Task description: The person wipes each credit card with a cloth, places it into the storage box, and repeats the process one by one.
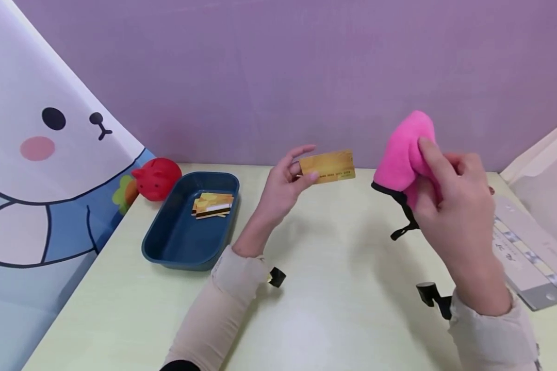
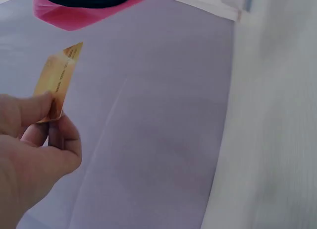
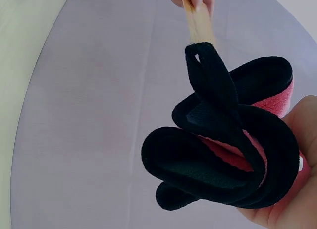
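Observation:
Raised over the table, my left hand (image 1: 283,188) pinches a gold bank card (image 1: 331,167) by one end, between thumb and fingers. The card's front, with its row of printed digits, shows in the head view. My right hand (image 1: 461,206) grips a bunched pink cloth (image 1: 401,159) with black edging and a small loop, held up to the right of the card. In the right wrist view the folded black edge (image 3: 198,167) faces the camera, and the loop overlaps the card (image 3: 200,26) beyond it. More gold cards (image 1: 213,202) lie in a dark blue tray (image 1: 171,234).
A red piggy bank (image 1: 158,179) stands behind the tray at the table's back left. Along the right edge lies a flat grey board or folder (image 1: 526,257) with a patterned strip, partly behind my right hand. A purple backdrop (image 1: 278,82) rises behind the table.

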Demonstrator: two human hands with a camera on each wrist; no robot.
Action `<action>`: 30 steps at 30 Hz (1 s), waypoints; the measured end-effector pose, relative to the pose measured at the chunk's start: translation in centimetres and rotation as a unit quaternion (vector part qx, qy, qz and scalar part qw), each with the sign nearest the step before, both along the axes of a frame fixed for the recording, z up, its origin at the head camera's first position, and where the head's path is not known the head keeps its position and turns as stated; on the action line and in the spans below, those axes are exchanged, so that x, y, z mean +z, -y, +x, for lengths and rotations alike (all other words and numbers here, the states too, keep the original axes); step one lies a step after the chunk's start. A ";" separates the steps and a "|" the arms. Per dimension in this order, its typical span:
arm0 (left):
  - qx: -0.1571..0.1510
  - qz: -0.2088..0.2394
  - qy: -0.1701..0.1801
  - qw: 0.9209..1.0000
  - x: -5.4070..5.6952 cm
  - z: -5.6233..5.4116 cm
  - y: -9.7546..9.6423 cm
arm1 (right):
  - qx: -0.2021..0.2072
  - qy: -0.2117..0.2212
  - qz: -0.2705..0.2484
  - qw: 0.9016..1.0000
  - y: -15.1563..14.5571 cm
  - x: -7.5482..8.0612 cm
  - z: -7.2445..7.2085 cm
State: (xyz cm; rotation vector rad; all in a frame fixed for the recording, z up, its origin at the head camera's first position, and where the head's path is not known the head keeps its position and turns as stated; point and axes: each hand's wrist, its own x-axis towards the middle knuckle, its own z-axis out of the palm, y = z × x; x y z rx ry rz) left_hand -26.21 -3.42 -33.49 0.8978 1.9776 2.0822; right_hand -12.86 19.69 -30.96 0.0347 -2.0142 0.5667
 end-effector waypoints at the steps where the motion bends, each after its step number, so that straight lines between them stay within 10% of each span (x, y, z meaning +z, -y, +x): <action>1: 0.002 0.010 -0.004 1.000 0.0 0.0 -0.1 | 0.001 -0.002 0.002 1.000 0.1 0.0 0.0; 19: 0.054 0.056 -0.068 0.995 0.8 1.9 -1.0 | 0.053 -0.070 0.040 0.995 2.3 -0.3 -0.2; 30: 0.041 0.089 -0.048 0.994 1.1 2.7 -1.5 | 0.065 -0.122 -0.001 0.990 3.2 0.6 0.4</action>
